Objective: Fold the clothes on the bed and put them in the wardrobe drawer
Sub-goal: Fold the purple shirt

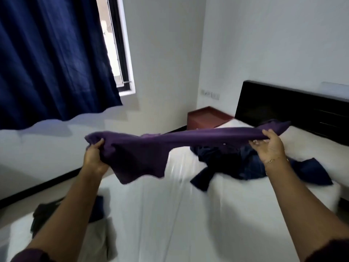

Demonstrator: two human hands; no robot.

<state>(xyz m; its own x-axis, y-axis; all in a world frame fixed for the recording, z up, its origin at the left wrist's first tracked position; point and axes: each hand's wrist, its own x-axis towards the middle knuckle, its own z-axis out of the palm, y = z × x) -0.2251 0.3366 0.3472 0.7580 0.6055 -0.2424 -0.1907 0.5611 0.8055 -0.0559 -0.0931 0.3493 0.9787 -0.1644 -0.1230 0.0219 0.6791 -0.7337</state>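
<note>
The left hand (94,156) grips one end of a purple garment (151,148), fingers curled into the bunched cloth. The right hand (270,146) pinches the other end, thumb over the fabric, a thin bracelet (272,160) at its wrist. Between them the garment is stretched out in the air above the bed (170,214), its lower part hanging loose near the left hand. Beyond it, a heap of dark navy clothes (236,163) lies on the white sheet toward the black headboard (292,106). More dark clothes (45,214) sit at the bed's near left edge. A reddish nightstand (205,118) stands beside the headboard, and a blue curtain (52,59) hangs at the window.
</note>
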